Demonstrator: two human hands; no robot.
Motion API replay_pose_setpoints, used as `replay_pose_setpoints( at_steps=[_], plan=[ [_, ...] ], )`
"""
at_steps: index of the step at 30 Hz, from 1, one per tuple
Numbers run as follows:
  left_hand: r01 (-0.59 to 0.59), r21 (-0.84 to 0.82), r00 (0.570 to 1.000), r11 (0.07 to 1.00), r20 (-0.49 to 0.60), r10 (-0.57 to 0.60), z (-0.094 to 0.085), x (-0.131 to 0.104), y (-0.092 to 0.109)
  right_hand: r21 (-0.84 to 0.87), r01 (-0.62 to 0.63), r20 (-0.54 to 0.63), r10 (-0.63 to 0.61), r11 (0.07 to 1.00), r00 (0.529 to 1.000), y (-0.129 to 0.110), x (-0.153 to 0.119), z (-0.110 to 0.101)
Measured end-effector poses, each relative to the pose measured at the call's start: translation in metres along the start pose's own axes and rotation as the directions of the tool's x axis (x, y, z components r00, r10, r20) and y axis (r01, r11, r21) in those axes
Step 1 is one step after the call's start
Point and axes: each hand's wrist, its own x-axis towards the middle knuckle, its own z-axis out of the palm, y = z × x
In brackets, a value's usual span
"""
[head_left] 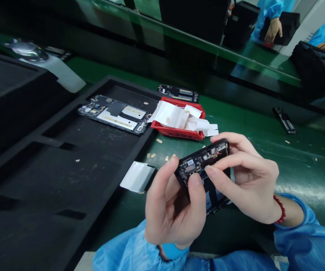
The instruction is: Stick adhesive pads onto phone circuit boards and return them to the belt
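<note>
An opened phone point(214, 188), its circuit board showing along the upper end, is tilted up between my two hands. My left hand point(176, 210) grips its left side, thumb pressing near the board and fingers around the edge. With thumb and index finger together, my right hand point(247, 177) touches the board's lower edge. Another right finger rests at the phone's top corner. Whether a small part is pinched between those fingertips is too small to see. Just beyond the phone stands a red bin point(179, 132) of white paper strips.
A black foam tray point(66, 177) on the left holds another opened phone point(117, 114). Beyond the bin lies a further phone point(178, 92). White film point(138, 176) and paper scraps lie on the green bench point(300, 165). A co-worker's hand point(274, 30) shows at the back right.
</note>
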Motion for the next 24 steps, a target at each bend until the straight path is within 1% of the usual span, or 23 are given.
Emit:
replay_pose_setpoints(
  at_steps=[2,5,9,13,20,24],
  plan=[
    [-0.022,-0.021,1.0,1.0,-0.01,0.022,0.0008,0.001,0.0009,-0.007,0.005,0.0,-0.005,1.0,1.0,0.0004,-0.0001,0.0004],
    [-0.011,-0.058,1.0,0.998,-0.003,0.011,0.0026,0.0019,0.0025,-0.008,0.004,-0.015,-0.004,1.0,1.0,0.0005,-0.0009,0.0011],
    [-0.014,-0.006,1.0,1.0,-0.011,0.014,0.0036,0.002,0.0017,-0.002,-0.006,-0.029,0.006,1.0,1.0,0.0008,-0.003,0.0023],
    [-0.015,0.04,1.0,0.999,0.006,0.015,0.0018,0.0026,-0.0016,0.012,0.005,-0.028,-0.005,1.0,1.0,0.0011,-0.0038,0.0025],
    [-0.037,-0.038,0.999,0.999,0.028,0.038,0.0012,0.0047,-0.0026,0.015,0.017,0.003,-0.017,1.0,1.0,0.0016,-0.0044,0.0003],
    [-0.006,-0.018,0.998,1.0,0.057,0.007,0.0002,0.0063,-0.0015,0.016,0.037,-0.017,-0.036,0.999,0.999,0.0024,-0.0044,0.0007]
  ],
)
